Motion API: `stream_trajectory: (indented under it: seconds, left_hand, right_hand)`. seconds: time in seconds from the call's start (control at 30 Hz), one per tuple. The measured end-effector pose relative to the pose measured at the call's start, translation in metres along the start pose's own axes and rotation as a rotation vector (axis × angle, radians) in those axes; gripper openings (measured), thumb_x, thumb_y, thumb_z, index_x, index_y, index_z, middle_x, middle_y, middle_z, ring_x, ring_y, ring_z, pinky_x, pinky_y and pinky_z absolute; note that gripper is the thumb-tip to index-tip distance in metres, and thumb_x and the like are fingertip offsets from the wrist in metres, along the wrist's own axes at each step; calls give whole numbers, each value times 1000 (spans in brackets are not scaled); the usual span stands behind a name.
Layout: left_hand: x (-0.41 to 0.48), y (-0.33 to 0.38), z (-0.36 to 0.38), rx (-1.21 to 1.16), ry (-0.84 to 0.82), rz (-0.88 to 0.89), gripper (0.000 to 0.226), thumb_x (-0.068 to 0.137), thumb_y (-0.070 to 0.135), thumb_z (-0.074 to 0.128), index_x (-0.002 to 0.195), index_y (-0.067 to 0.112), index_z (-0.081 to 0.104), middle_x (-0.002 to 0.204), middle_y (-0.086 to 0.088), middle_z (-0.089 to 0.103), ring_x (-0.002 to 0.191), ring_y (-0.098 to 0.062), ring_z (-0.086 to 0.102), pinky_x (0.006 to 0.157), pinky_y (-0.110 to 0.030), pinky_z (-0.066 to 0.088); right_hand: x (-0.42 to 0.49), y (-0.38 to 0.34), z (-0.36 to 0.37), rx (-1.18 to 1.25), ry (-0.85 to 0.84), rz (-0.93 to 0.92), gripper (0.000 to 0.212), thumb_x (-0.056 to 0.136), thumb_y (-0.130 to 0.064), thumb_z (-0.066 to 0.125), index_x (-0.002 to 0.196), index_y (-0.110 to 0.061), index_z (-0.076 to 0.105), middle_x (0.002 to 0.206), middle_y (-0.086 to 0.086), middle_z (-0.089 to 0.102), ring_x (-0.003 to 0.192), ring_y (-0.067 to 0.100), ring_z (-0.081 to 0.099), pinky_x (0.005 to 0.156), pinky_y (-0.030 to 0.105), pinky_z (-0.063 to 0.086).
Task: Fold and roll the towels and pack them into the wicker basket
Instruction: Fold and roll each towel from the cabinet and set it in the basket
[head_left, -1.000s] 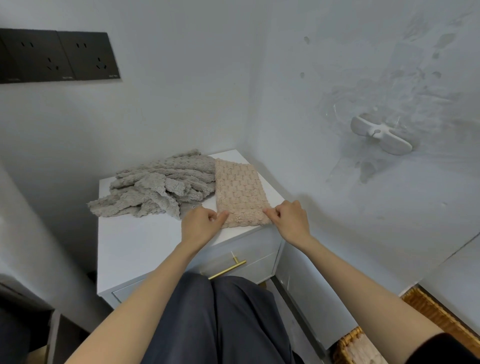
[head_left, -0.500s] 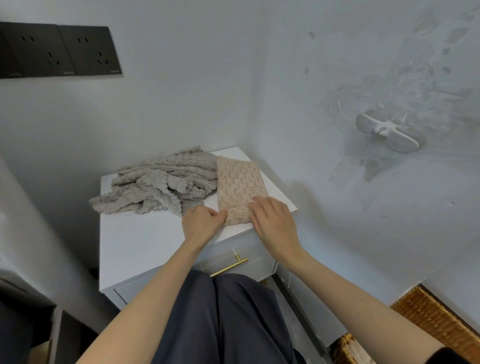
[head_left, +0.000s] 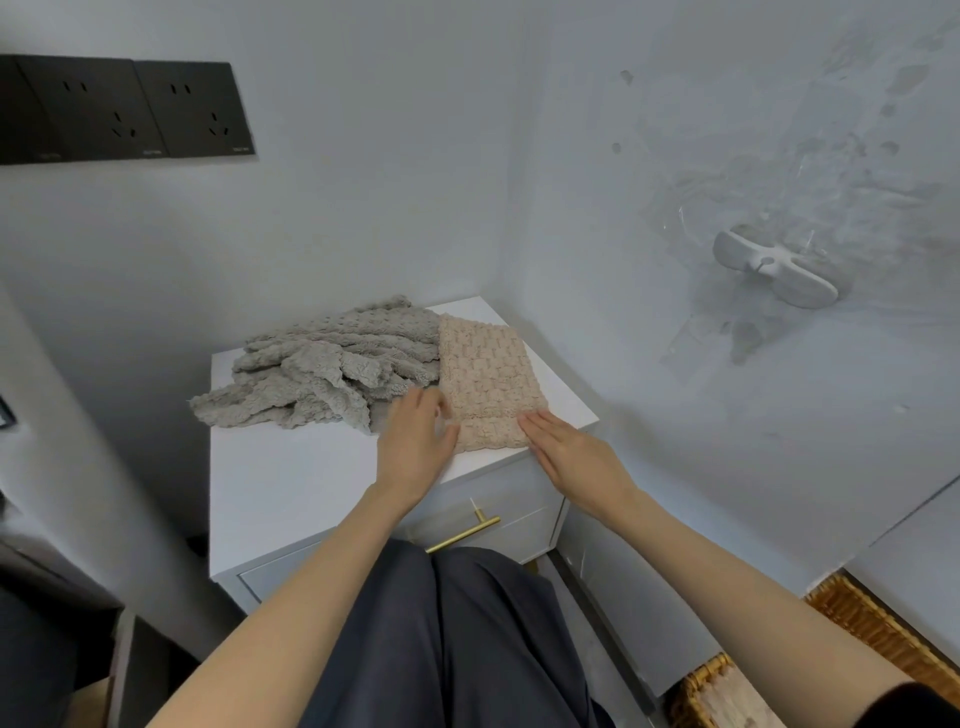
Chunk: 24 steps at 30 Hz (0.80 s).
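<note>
The beige towel (head_left: 488, 379) lies on the white surface (head_left: 291, 478) as a long narrow strip, already folded lengthwise. Its far end points at the corner of the room and its near end sits close to the front edge. Both hands are at that near end. The right hand (head_left: 576, 452) is flat, with its straight fingers (head_left: 535, 423) pressing the right corner. The left hand (head_left: 415, 447) is open too, a little blurred, with its thumb against the left edge of the strip. Neither hand grips anything.

Beside the strip and touching its left side, the grey towel (head_left: 322, 374) lies in a loose crumpled heap, not yet folded. The wicker basket (head_left: 872, 629) stands on the floor low to the right, well apart from the surface. Something pale lies inside it, but I cannot make out what.

The beige towel looks thick, soft and light, with a nubby woven pile that should cling to itself rather than slide. To my eye it has no stiffness, so a roll will slacken unless it starts tight. I would take hold at the two near corners, thumbs under and fingers over, and turn the short edge onto itself. Both hands should keep even pressure across the width, because the strip is narrow and could skew into a cone if one side runs ahead.
</note>
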<state>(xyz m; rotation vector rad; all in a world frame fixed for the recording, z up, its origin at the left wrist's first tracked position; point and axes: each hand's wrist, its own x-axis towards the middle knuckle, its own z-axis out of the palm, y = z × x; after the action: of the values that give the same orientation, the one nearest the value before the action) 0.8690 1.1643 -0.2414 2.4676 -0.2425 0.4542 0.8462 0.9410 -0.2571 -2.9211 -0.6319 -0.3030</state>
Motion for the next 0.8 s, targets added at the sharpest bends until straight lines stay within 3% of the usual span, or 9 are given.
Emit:
stream_trajectory:
  seconds: [0.1, 0.3, 0.47, 0.53, 0.6, 0.7, 0.8]
  left_hand:
    - [0, -1, -3, 55, -64, 225, 12, 92, 15, 59, 94, 17, 70, 99, 5, 65, 98, -18, 50, 73, -33, 46]
    - [-3, -9, -12, 183, -145, 255, 29, 92, 30, 52, 116, 25, 68, 109, 8, 69, 109, -15, 51, 84, -29, 44]
    - [0, -9, -17, 262, -254, 229, 37, 91, 35, 50, 125, 24, 61, 117, 6, 66, 116, -16, 49, 94, -35, 43]
    - [1, -5, -16, 233, -243, 204, 31, 94, 30, 49, 119, 18, 63, 113, 1, 66, 112, -20, 51, 90, -35, 42]
    - [-1, -2, -16, 119, -218, 133, 23, 95, 26, 48, 101, 12, 65, 96, -3, 67, 99, -24, 55, 78, -35, 42]
    - [-1, -5, -16, -86, -252, -6, 28, 98, 29, 44, 86, 9, 60, 80, -5, 62, 83, -25, 55, 73, -37, 40]
    - [-1, -8, -13, -91, -270, -76, 36, 100, 36, 40, 82, 8, 54, 72, -1, 54, 73, -23, 50, 69, -36, 35]
  right_hand:
    - [3, 1, -4, -34, -49, -4, 47, 104, -21, 32, 151, -18, 24, 156, 0, 26, 144, 13, 24, 114, 26, 26]
    - [12, 4, -16, -9, -54, 19, 46, 99, -13, 38, 144, -22, 39, 147, -1, 43, 131, 17, 42, 95, 31, 42]
    - [20, 3, -20, 163, -5, 181, 35, 98, -23, 42, 130, -28, 55, 106, -2, 64, 111, 15, 46, 74, 34, 47]
    - [20, 4, -22, 255, -13, 224, 28, 98, -26, 43, 119, -25, 61, 93, -1, 62, 105, 17, 43, 73, 35, 46]
    - [20, 5, -25, 398, -18, 280, 23, 97, -27, 44, 99, -15, 63, 88, 5, 61, 102, 20, 40, 74, 33, 43]
    - [18, 5, -28, 581, 20, 385, 30, 96, -29, 49, 74, -10, 54, 78, 8, 51, 84, 18, 39, 65, 27, 34]
    - [16, 2, -30, 675, 64, 444, 43, 95, -33, 54, 61, -13, 37, 61, -1, 36, 59, 13, 32, 54, 25, 24]
